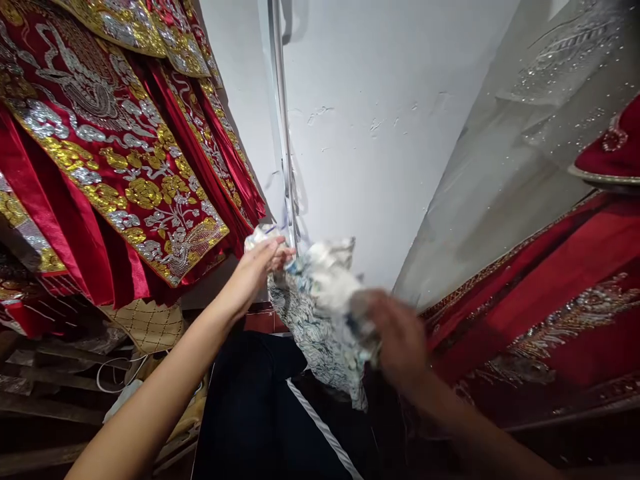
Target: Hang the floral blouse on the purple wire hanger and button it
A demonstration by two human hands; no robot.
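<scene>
A light patterned garment [320, 320], white with blue-green print, hangs crumpled between my two hands in the middle of the head view. My left hand [265, 260] is closed on its upper left part, close to the wall. On the other side my right hand [400, 333] grips the bunched cloth, smeared by motion. The garment's lower end droops over dark trousers [250, 400] with a white side stripe. Some of the cloth near my right hand is too blurred to make out.
Red costumes with gold and silver embroidery [145, 193] hang at the left. A sheer sequinned white gown [480, 167] and a red beaded garment [550, 307] hang at the right. A metal pole [281, 100] runs along the white wall [370, 133]. Wooden slats [55, 400] lie lower left.
</scene>
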